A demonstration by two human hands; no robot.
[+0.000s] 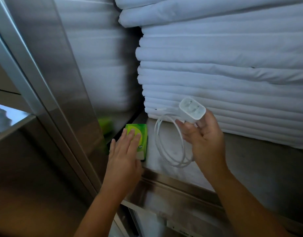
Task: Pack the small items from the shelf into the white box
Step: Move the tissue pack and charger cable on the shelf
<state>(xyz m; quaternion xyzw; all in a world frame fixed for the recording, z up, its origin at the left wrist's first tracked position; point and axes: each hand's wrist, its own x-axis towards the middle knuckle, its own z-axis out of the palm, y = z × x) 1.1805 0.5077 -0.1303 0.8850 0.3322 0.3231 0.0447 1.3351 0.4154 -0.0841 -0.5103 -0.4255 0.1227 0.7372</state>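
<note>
A green packet (pixel 142 134) lies on the steel shelf (pixel 249 168) against its left wall. My left hand (pixel 125 151) lies flat on the packet with straight fingers. My right hand (pixel 203 139) pinches a white charger plug (pixel 192 110) between thumb and fingers, lifted above the shelf. The plug's coiled white cable (pixel 169 144) hangs down in loops to the left of that hand. The white box is not in view.
A tall stack of folded white linen (pixel 224 74) fills the shelf behind and to the right. A steel side panel (pixel 61 82) stands at the left. The shelf's front edge (pixel 173 183) runs below my hands.
</note>
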